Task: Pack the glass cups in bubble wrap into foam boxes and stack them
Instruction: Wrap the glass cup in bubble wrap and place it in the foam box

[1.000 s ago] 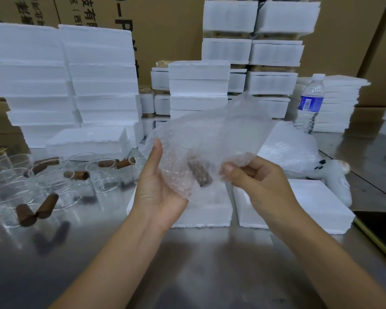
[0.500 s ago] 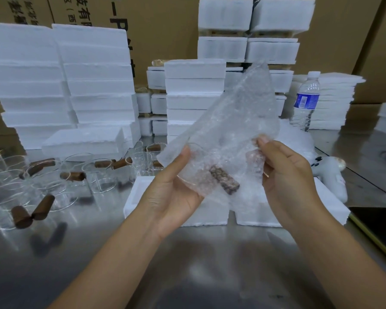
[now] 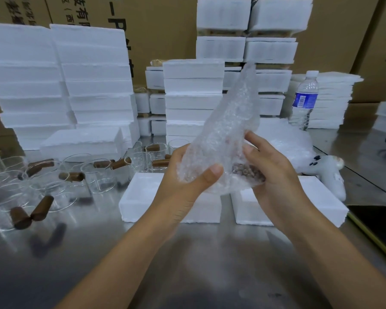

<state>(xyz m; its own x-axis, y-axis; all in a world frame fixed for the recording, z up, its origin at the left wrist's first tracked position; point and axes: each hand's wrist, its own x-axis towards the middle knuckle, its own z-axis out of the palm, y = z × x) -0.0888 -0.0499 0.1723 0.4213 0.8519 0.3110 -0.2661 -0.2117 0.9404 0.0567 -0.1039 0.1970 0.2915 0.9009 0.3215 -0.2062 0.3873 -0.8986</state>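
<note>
1. While the cup [image 3: 230, 180] is lying low inside the wrap [image 3: 230, 121], both hands are holding the bundle in the air above the table [image 3: 198, 264], just in front of two foam boxes [image 3: 143, 197].
2. The left hand [image 3: 187, 181] is gripping the bundle from below and from the left, its thumb pressing the wrap onto the glass. Its other fingers are hidden behind.
3. The right hand [image 3: 274, 175] is curling round the right side of the bundle, fingers closing on the wrap beside a brown cork [image 3: 246, 170] that is showing through the film.
4. The loose end of the wrap is standing up above the hands, unfolded. By my judgement the wrapping is not yet finished, and neither box is receiving the cup.
5. Handling, as a judgement: the cup is looking thin-walled and light, so it is calling for a gentle squeeze, not a hard pinch. The wrap is looking soft, limp and slick, so the glass is liable to slide out of the open end if tipped.
6. Advised hold: round the body of the cup through the wrap, with a palm beneath, never by the loose flap alone.
7. Bare cups [image 3: 98, 175] are waiting to the left, well apart from the hands.
</note>
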